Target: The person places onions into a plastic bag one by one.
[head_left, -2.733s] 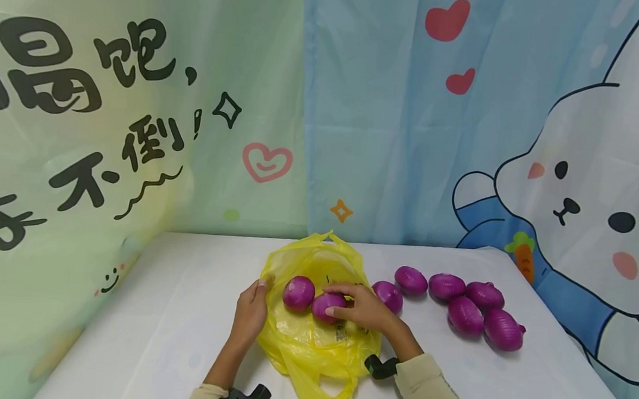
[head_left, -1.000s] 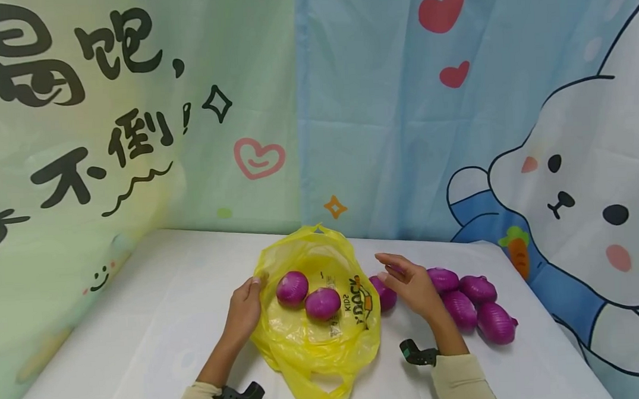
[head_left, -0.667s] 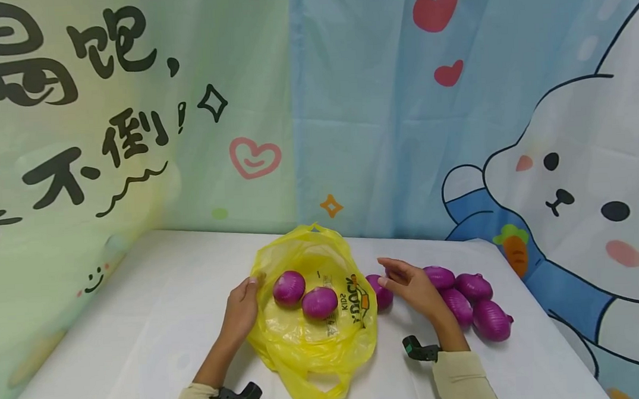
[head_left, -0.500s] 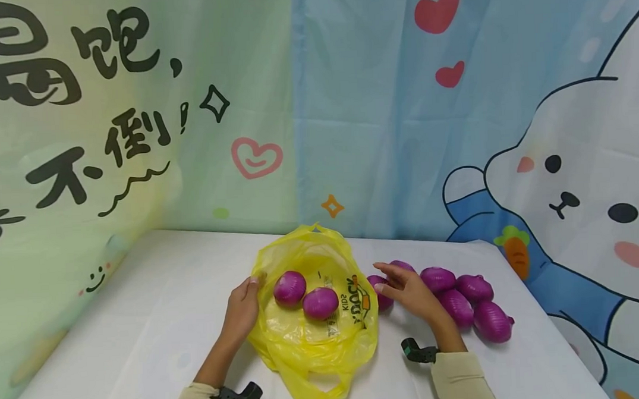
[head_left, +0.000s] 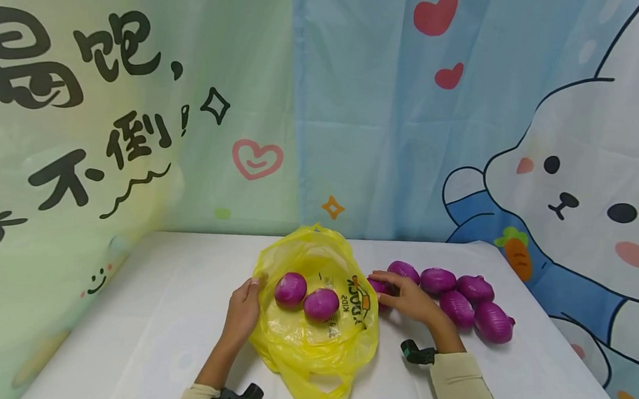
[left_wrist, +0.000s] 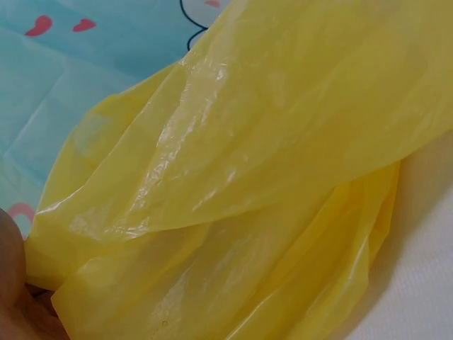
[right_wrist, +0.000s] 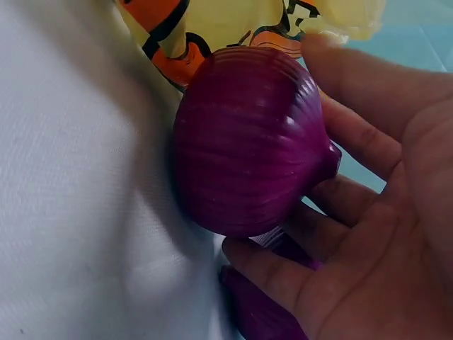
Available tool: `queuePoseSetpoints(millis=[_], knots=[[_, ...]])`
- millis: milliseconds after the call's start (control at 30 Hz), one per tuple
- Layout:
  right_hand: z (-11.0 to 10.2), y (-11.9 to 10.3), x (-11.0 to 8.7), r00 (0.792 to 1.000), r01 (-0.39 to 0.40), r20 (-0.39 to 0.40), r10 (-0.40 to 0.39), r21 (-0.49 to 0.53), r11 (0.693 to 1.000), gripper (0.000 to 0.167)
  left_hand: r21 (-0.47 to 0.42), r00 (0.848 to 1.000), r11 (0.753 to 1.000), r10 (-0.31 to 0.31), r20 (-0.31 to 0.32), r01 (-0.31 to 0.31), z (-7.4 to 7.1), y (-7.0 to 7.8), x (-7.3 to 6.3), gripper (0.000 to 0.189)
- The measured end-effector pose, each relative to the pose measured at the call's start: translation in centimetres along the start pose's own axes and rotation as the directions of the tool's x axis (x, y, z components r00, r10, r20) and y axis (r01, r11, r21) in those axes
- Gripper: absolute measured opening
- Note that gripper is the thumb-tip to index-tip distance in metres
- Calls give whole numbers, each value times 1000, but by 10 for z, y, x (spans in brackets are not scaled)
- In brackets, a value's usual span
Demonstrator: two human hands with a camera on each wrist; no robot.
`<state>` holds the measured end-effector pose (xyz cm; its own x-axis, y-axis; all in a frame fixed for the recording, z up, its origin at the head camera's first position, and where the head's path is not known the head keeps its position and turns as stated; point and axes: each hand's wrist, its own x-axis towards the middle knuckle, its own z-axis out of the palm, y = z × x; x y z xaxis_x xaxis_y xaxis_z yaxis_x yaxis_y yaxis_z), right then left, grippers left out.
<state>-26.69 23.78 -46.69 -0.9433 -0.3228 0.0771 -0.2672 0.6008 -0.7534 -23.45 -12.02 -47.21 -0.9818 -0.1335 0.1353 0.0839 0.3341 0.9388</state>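
Observation:
My left hand [head_left: 243, 310] pinches the left edge of a yellow plastic bag [head_left: 304, 349], which lies with its mouth spread toward me. In the left wrist view, the bag's crumpled film [left_wrist: 233, 177] fills most of the picture. Inside the bag rest two red onions, one round onion [head_left: 290, 289] and another onion [head_left: 321, 305] touching it. At the bag's right side, my right hand [head_left: 412, 299] has its fingers and thumb round a red onion [right_wrist: 248, 142] that sits on the white cloth. The bag's printed side is right behind this onion.
To the right of my right hand lie several more red onions [head_left: 476, 288] in a loose group, one onion [head_left: 403, 271] just behind the hand. The white table [head_left: 143, 326] ends at a printed curtain [head_left: 359, 132] at the back.
My right hand has let go of the onion in the bag, moved right out of the bag, and come down onto an onion beside it. My left hand keeps holding the bag's edge.

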Motion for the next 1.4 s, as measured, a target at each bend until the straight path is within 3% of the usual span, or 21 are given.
queuePoseSetpoints(millis=[300, 600, 1000, 1133, 1267, 1400], knots=[[4, -1, 1, 997, -76, -22, 75, -40, 996, 49, 0, 1000, 1000, -2, -10, 2, 0, -3, -4, 44], [-11, -8, 0, 997, 35, -67, -39, -60, 998, 50, -9, 1000, 1000, 11, -22, -11, 1, 1, -3, 41], [-33, -45, 0, 988, 90, -136, -74, 115, 989, 56, 0, 1000, 1000, 0, -19, 0, 1, 0, 0, 40], [-36, -56, 1, 981, 140, -155, -119, 140, 980, 54, -2, 1000, 1000, 7, -17, -7, 1, 0, 0, 41], [-34, -64, 3, 974, 193, -151, -168, 174, 966, 52, 2, 1000, 1000, 6, -18, -6, 0, 0, 0, 41], [-29, -71, 5, 969, 241, -125, -214, 276, 931, 51, 7, 1000, 1000, 4, -16, -3, 0, 0, 0, 41]])
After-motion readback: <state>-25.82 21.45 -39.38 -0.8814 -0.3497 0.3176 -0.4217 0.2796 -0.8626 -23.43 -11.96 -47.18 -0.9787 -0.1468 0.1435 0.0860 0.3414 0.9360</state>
